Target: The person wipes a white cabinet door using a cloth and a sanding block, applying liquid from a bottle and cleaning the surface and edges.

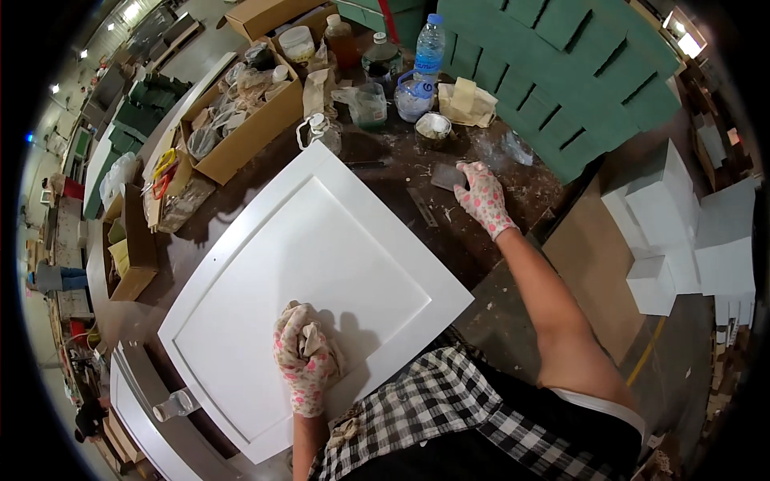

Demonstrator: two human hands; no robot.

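Observation:
A white panel door (pixel 301 240) with a raised frame lies tilted across the work table before me. My left hand (pixel 305 361), in a flowered glove, is closed round a crumpled beige cloth (pixel 311 341) over the panel's near part. At the right of the table my right hand (pixel 484 200), gloved the same way, reaches to a flat grey block (pixel 445 176). Its thumb and fingers stand apart at the block's right edge; whether they grip it I cannot tell. A thin metal scraper blade (pixel 421 207) lies beside the block.
Along the back stand a blue-capped water bottle (pixel 430 50), a plastic jug (pixel 414 98), an open tin (pixel 434 127) and a cardboard box (pixel 249 120) of wrapped bits. Scissors (pixel 164 172) lie at left. Green stacked packing (pixel 561 76) borders the right; white foam blocks (pixel 662 216) stand beyond.

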